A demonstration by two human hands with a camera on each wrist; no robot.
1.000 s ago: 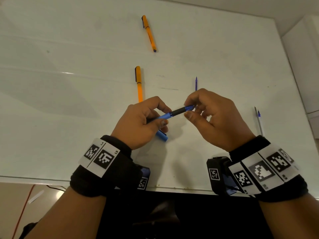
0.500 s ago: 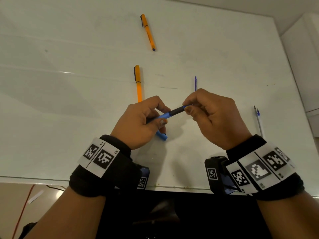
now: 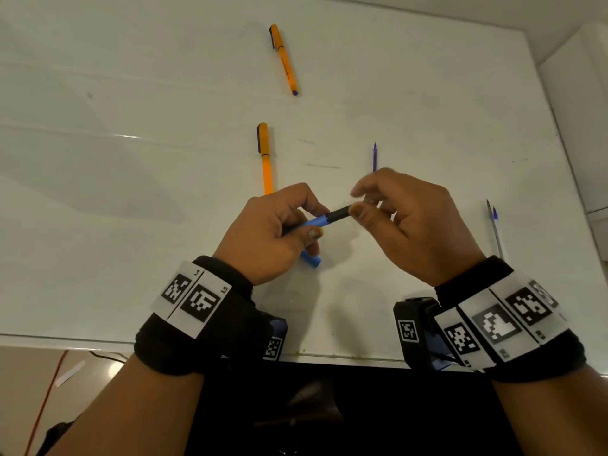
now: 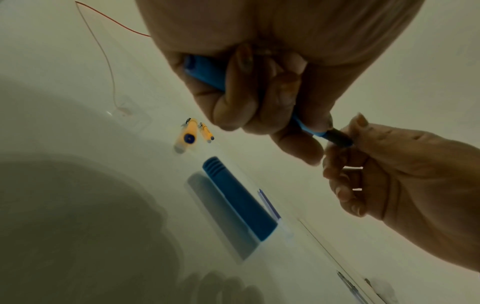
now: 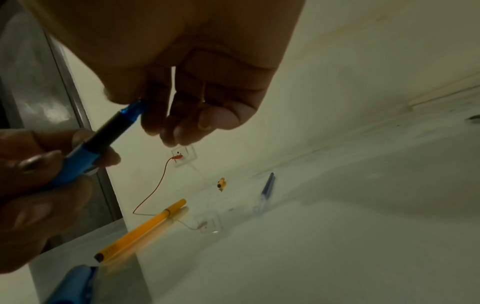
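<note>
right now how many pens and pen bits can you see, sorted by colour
orange pens: 2
blue pen, held: 1
blue cap: 1
thin blue refill: 1
clear pen: 1
total: 6

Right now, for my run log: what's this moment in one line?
left hand: grips blue pen | right hand: pinches its tip | blue cap: off, on table

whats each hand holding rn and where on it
The left hand grips the blue pen round its blue barrel; the right hand pinches its tip end, past the black section.
</note>
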